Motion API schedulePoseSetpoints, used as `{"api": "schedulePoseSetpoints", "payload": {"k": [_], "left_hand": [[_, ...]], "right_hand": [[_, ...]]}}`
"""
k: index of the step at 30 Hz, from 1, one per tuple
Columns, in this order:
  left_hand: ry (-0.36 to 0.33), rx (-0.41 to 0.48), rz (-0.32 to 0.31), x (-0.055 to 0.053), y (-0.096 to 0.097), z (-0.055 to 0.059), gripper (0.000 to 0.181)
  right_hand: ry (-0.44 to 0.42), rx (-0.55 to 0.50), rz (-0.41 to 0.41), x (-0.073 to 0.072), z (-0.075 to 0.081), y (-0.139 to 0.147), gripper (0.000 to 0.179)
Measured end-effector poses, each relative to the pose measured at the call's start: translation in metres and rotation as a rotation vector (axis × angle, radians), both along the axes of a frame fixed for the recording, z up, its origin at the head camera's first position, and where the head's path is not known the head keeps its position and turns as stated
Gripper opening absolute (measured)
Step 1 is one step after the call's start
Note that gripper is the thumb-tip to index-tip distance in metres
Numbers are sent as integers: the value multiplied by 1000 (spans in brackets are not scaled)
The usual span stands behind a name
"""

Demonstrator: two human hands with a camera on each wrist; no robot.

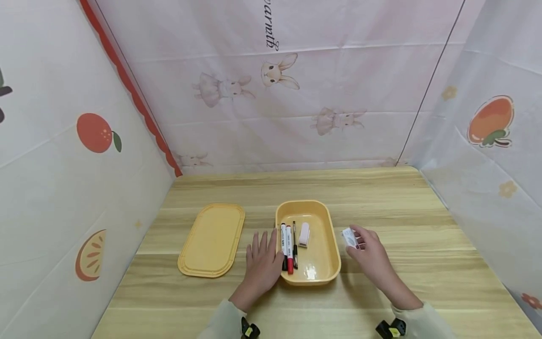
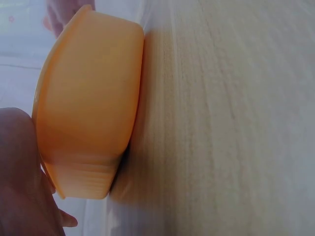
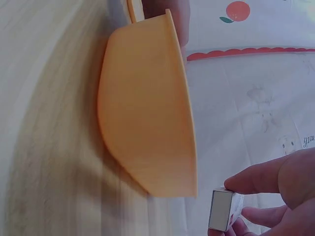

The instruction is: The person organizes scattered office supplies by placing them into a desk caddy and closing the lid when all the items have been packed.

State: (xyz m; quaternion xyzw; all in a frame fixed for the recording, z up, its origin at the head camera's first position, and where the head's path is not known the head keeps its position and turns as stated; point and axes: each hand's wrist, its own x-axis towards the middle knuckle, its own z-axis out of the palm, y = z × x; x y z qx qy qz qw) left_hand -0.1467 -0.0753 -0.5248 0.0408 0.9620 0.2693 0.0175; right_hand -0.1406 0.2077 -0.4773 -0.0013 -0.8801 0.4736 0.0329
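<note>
A yellow plastic bin [image 1: 335, 254] stands upright on the table. Along its left side lie a black-ended marker [image 1: 284, 242], a red-capped marker [image 1: 290, 249] and a slim black pen [image 1: 295, 247]. Beside the pen sits a small pale object [image 1: 304, 234] that looks like a mini stapler. My left hand [image 1: 263, 264] touches the bin's left rim with its fingers stretched out. Just outside the right rim, my right hand [image 1: 373, 260] pinches a small white box [image 1: 349, 238] between thumb and fingers; the right wrist view shows the box's plain end [image 3: 220, 210], raised above the table.
A flat yellow lid [image 1: 211, 240] lies on the wood-patterned table [image 1: 372, 197] to the left of the bin. Printed cloth walls [image 1: 296, 146] close in the table at the back and on both sides.
</note>
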Motion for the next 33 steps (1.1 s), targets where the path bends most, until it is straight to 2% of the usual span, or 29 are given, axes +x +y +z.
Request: {"api": "schedulePoseSetpoints", "payload": {"k": [8,17,23,28,33], "left_hand": [[14,28,-2,1,-1,-2,64],[-10,35,-2,0,-1,-3,63],[0,31,-6,-1,-2,-3,63],[-6,33,-9,-1,-2,-3,63],[-4,34,-9,-1,-2,-3,63]], "right_hand": [[-10,-48,7,-10,7,-32,60],[-52,-98,18,-21,-3,-70,61],[-97,-43,8,-22,-11,-85,59],[-88,76,24,-18,-19,-95,54],[-78,198,30,-18,-20,-104,53]]}}
